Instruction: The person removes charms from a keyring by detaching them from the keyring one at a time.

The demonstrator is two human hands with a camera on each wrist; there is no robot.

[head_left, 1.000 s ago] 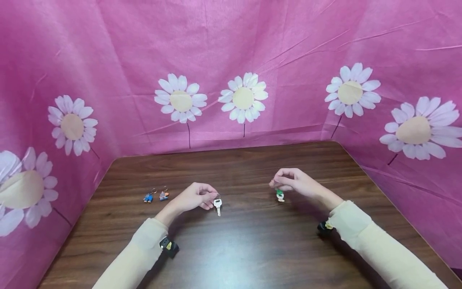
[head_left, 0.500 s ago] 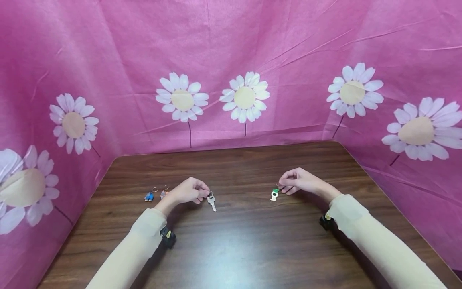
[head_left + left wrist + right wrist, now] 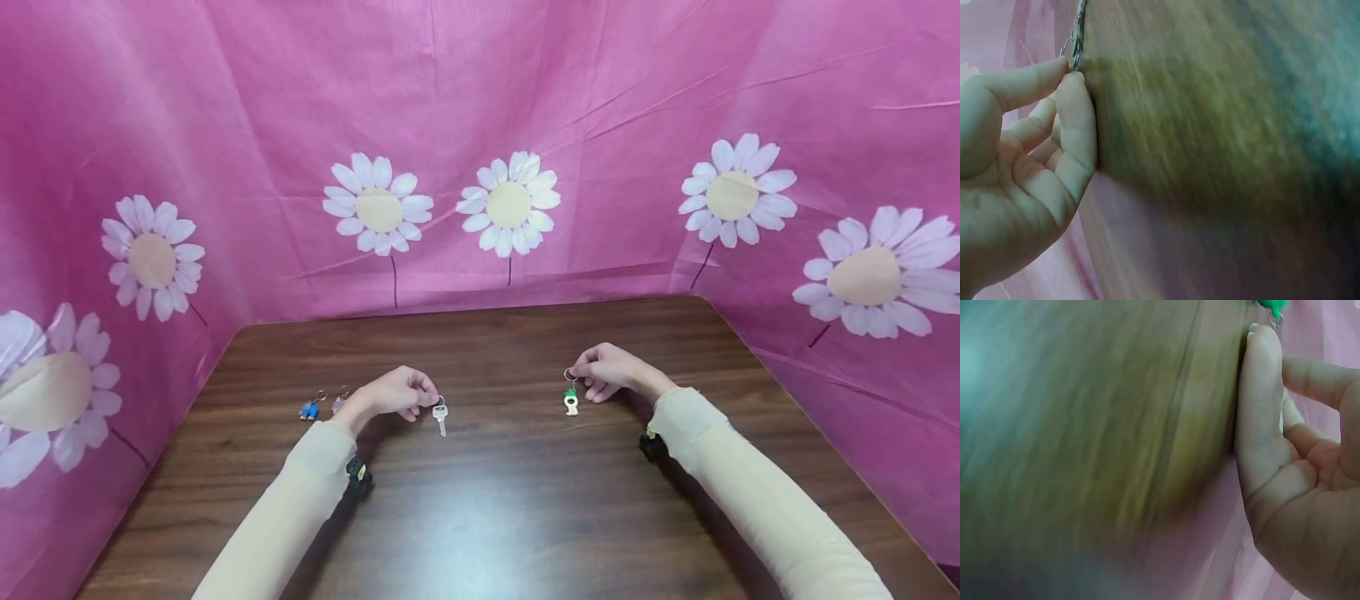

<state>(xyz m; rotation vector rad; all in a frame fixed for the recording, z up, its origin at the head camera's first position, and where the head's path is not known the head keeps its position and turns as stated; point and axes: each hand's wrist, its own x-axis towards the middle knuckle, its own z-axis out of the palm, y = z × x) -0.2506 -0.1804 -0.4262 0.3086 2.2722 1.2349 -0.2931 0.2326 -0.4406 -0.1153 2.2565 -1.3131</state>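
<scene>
My left hand (image 3: 396, 392) pinches the small ring of a silver key (image 3: 441, 419) between thumb and fingertip. The key hangs or lies with its blade toward me, just over the brown table. In the left wrist view, thumb and forefinger meet on the metal ring (image 3: 1076, 53), and the key's lower part is out of frame. On the other side, my right hand (image 3: 606, 372) pinches the ring of a keychain (image 3: 572, 404) with a green top and a white figure. Only its green part (image 3: 1274, 305) shows in the right wrist view, beyond the fingertips.
Two more keychains are at the left of the wooden table (image 3: 480, 500): a blue figure (image 3: 309, 410) and a greyish one (image 3: 338, 404) partly behind my left wrist. A pink cloth (image 3: 442, 100) with white daisies encloses the table's back and sides.
My left hand has shifted slightly left and away from me with the key. The right-hand keychain has moved a little left, and its ring and white figure now show more fully.
</scene>
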